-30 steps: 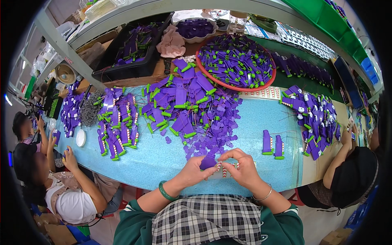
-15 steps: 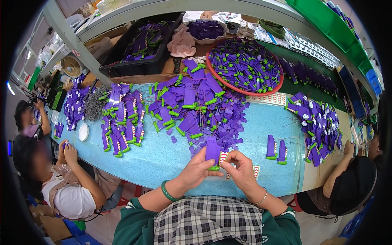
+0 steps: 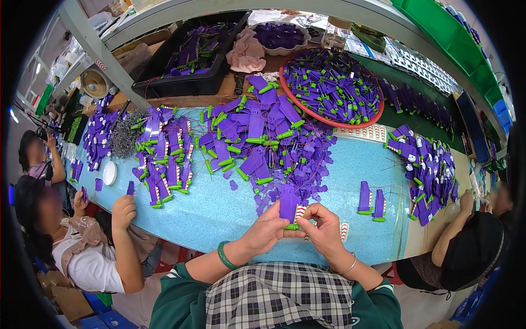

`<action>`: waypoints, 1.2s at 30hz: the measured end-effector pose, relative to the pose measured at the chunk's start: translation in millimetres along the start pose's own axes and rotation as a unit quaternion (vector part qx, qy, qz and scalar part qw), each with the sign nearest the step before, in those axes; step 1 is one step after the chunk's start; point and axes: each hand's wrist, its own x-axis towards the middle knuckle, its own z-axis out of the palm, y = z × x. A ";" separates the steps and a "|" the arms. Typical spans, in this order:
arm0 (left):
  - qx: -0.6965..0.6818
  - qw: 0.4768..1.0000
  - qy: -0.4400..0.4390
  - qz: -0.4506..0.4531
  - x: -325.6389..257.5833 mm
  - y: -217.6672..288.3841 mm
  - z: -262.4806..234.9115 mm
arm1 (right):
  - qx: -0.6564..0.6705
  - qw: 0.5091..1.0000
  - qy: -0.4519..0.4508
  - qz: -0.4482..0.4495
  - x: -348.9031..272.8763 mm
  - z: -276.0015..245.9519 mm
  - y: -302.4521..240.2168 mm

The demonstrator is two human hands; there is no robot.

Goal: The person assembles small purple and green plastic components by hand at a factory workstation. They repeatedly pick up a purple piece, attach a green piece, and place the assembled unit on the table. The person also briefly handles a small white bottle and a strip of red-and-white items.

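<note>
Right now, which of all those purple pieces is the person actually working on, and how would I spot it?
Start at the long light-blue table and follow its near edge to the person's two hands, the left hand and the right hand. Between them stands a flat purple piece with a green tip at the bottom and a red-and-white striped strip beside it. Unlike the heaped pieces behind, it is the only one held.

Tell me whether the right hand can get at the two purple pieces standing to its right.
Probably yes. The two purple pieces stand on bare blue table just right of the right hand, nothing between, though it shares a purple part with the left hand.
</note>
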 end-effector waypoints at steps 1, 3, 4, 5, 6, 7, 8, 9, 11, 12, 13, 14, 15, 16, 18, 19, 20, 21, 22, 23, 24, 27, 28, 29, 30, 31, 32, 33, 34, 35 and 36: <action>0.000 1.000 -0.001 0.000 -0.2 -0.2 0.3 | -0.009 1.000 0.000 -0.008 -0.4 -0.2 1.0; 0.013 1.000 0.001 0.002 -0.2 -0.1 1.4 | -0.019 1.000 0.000 -0.014 -0.8 -0.5 2.5; 0.025 1.000 0.004 0.003 0.0 0.2 2.1 | -0.020 1.000 0.000 -0.013 -1.0 -0.5 2.9; 0.037 0.999 0.007 0.005 0.1 0.4 3.1 | -0.021 1.000 0.001 -0.012 -1.0 -0.4 3.2; 0.086 0.996 0.012 0.014 0.2 0.1 4.5 | -0.012 1.000 0.012 -0.012 -0.9 0.5 3.5; 0.135 0.990 0.017 0.023 0.4 -0.4 6.2 | -0.004 1.000 0.023 -0.013 -0.7 2.1 3.7; 0.184 0.982 0.022 0.032 0.4 -0.9 7.3 | 0.004 0.999 0.034 -0.013 -0.7 2.7 4.0; 0.180 0.983 0.018 0.034 0.2 -1.1 7.9 | -0.007 0.999 0.036 -0.021 -1.0 1.9 4.6; 0.172 0.984 0.009 0.039 -0.6 -2.1 8.8 | -0.028 0.998 0.040 -0.038 -2.2 -0.7 5.7; 0.171 0.985 0.002 0.036 -1.2 -3.1 8.1 | -0.070 0.993 0.043 -0.085 -2.0 -1.6 4.2; 0.171 0.985 -0.006 0.032 -1.5 -4.6 6.7 | -0.111 0.984 0.046 -0.133 -1.6 -2.7 0.8; 0.171 0.985 -0.014 0.029 -2.1 -5.7 6.0 | -0.152 0.971 0.049 -0.179 -1.2 -3.4 -3.1; 0.169 0.985 -0.017 0.032 -2.8 -6.3 6.4 | -0.175 0.958 0.062 -0.217 -0.5 -2.8 -8.4; 0.168 0.985 -0.019 0.035 -3.5 -6.9 7.0 | -0.197 0.944 0.074 -0.255 0.3 -1.4 -14.5; 0.167 0.985 -0.019 0.044 -4.3 -8.3 8.4 | -0.219 0.927 0.087 -0.290 0.8 -0.8 -17.4; 0.167 0.985 -0.016 0.050 -4.2 -9.1 9.4 | -0.220 0.928 0.088 -0.288 0.8 -1.0 -16.9; 0.167 0.984 -0.012 0.057 -4.5 -9.7 10.2 | -0.221 0.928 0.089 -0.286 0.7 -1.1 -16.7; 0.173 0.983 -0.015 0.064 -5.2 -9.5 11.4 | -0.223 0.926 0.093 -0.290 0.5 -0.6 -17.6; 0.180 0.981 -0.017 0.072 -6.2 -9.0 12.9 | -0.225 0.924 0.096 -0.295 0.0 0.3 -19.3; 0.186 0.979 -0.019 0.080 -7.0 -9.0 13.8 | -0.228 0.921 0.100 -0.299 -0.4 0.8 -20.5; 0.198 0.977 -0.020 0.080 -7.4 -10.3 12.1 | -0.240 0.911 0.102 -0.319 -0.6 0.5 -21.3; 0.237 0.967 -0.021 0.088 -8.4 -13.7 7.2 | -0.266 0.887 0.107 -0.362 -1.2 -0.3 -23.3; 0.251 0.963 -0.021 0.095 -8.7 -13.8 7.4 | -0.268 0.885 0.109 -0.366 -1.5 -0.1 -24.0; 0.266 0.959 -0.021 0.101 -8.8 -13.6 7.7 | -0.270 0.882 0.110 -0.370 -1.6 0.0 -24.5; 0.274 0.955 -0.022 0.113 -9.5 -12.5 9.7 | -0.269 0.882 0.107 -0.372 -1.5 -0.3 -24.3; 0.283 0.951 -0.023 0.124 -10.8 -10.6 13.0 | -0.267 0.882 0.103 -0.373 -1.3 -0.9 -23.8; 0.291 0.947 -0.024 0.135 -11.4 -9.5 14.8 | -0.266 0.883 0.099 -0.375 -1.0 -1.5 -23.2; 0.311 0.938 -0.026 0.149 -11.7 -9.8 14.7 | -0.262 0.895 0.081 -0.352 -0.6 -2.3 -22.3; 0.331 0.929 -0.027 0.164 -12.6 -10.7 14.3 | -0.258 0.906 0.064 -0.329 0.0 -3.0 -21.2; 0.350 0.919 -0.027 0.178 -13.0 -11.0 14.1 | -0.253 0.917 0.047 -0.305 0.5 -3.4 -20.7; 0.258 0.956 -0.025 0.137 -13.1 -8.9 16.4 | -0.221 0.942 0.033 -0.251 0.8 -1.8 -21.1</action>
